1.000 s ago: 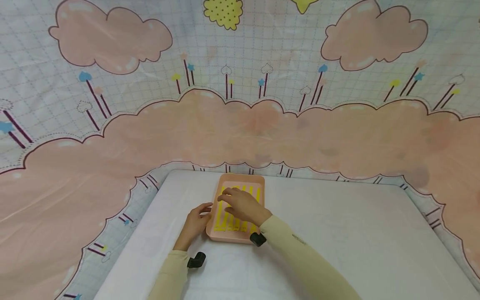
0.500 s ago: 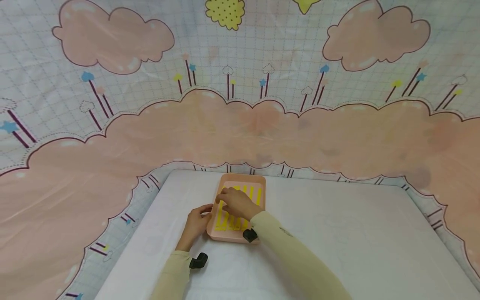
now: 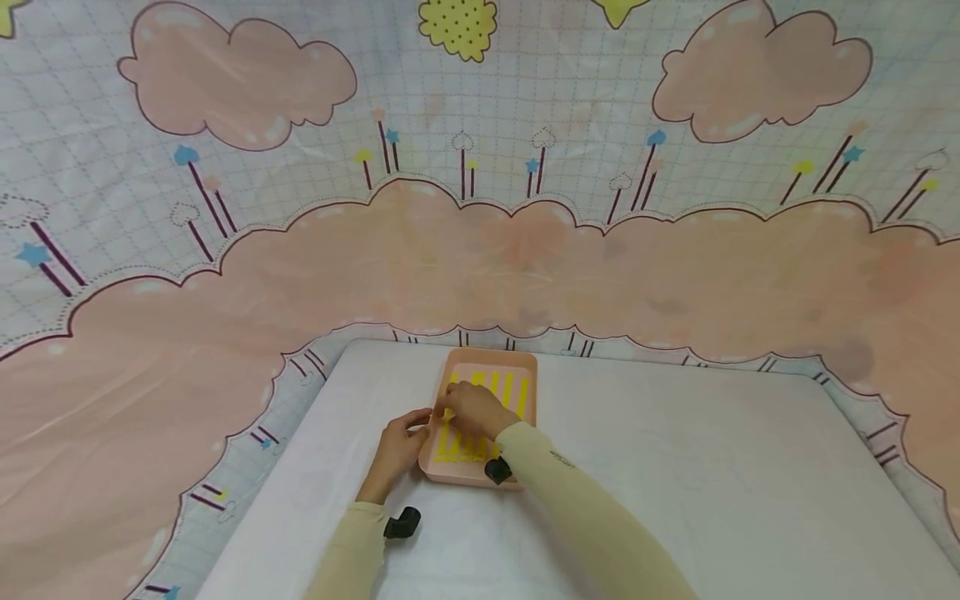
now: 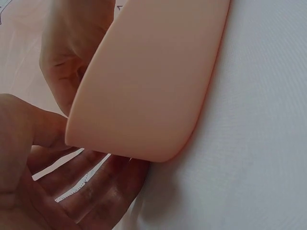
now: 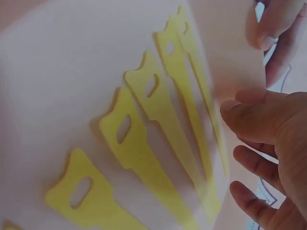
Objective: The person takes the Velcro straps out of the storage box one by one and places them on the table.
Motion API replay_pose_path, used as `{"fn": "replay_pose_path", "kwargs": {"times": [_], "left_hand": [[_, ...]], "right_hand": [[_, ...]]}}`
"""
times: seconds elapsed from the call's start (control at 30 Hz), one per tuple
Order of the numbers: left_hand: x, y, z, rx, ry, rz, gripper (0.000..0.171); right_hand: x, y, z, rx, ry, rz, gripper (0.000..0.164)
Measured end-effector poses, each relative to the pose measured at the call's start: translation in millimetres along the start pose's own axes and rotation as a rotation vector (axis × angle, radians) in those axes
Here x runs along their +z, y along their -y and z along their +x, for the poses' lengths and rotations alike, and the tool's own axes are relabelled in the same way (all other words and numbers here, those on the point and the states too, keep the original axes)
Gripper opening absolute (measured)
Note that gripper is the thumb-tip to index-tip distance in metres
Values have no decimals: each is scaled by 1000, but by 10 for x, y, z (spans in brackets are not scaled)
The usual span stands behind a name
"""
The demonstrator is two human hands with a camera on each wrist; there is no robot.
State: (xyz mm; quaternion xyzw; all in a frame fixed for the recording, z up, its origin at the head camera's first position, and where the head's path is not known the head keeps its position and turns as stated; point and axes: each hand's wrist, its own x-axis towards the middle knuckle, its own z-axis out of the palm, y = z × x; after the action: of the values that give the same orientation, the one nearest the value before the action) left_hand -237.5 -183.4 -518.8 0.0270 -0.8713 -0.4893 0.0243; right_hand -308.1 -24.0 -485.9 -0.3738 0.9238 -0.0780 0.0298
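Several flat yellow toy saws (image 5: 148,167) lie side by side in a peach tray (image 3: 495,358). My left hand (image 3: 396,454) rests at the tray's left side. In the left wrist view its thumb is right at the rim and its loosely spread fingers lie along the outside, partly hidden behind the tray wall (image 4: 153,76). Over the tray's left half hovers my right hand (image 3: 476,410), fingertips pointing down by the leftmost saw. The right wrist view shows its bent, spread fingers (image 5: 249,201) beside that saw (image 5: 204,91), with nothing visibly gripped.
The tray stands near the far edge of a white table (image 3: 675,467). Behind hangs a curtain (image 3: 615,275) printed with clouds and stars. Black wrist cameras (image 3: 402,523) sit at both cuffs of the long sleeves.
My right hand has shifted slightly left and lowered its fingertips toward the leftmost saw. The left hand stays at the tray's side. The whole head view has drifted slightly right.
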Motion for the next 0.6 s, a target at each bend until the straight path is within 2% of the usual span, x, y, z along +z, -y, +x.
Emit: {"fn": "replay_pose_path", "kwargs": {"times": [0.3,0.6], "left_hand": [[-15,-31,-28,-3,-5,7,35],[-12,-75,-48,19,-16,4,34]], "right_hand": [[20,4,27,-4,31,-1,28],[102,-59,80,-18,44,16,20]]}}
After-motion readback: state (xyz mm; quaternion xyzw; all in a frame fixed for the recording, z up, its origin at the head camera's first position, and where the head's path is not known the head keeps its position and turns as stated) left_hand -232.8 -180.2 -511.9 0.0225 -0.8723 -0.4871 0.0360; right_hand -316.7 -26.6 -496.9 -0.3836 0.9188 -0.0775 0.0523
